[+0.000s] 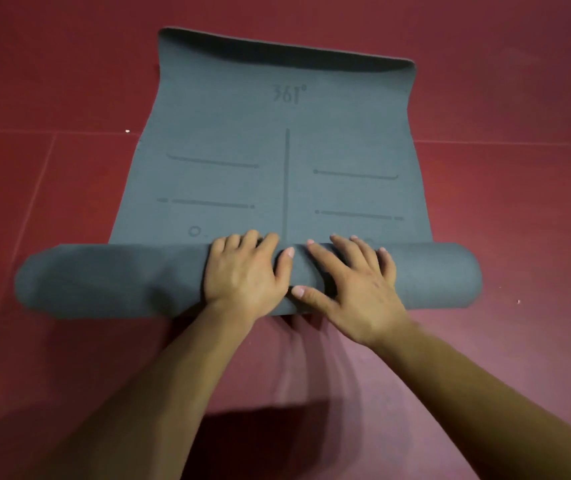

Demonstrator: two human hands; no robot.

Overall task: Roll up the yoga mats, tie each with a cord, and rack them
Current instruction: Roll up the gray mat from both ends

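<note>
- Left grip (246, 271) and right grip (353, 285): open, palms down, pressing side by side on the middle of the roll (104, 280).
- Yoga mat (228, 133): grey, near part rolled, far part flat.
- Floor (505, 209): red, under the mat.

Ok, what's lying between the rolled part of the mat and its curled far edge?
In the head view, only flat unrolled mat, bearing printed guide lines and a 361° logo; nothing rests on it.
</note>
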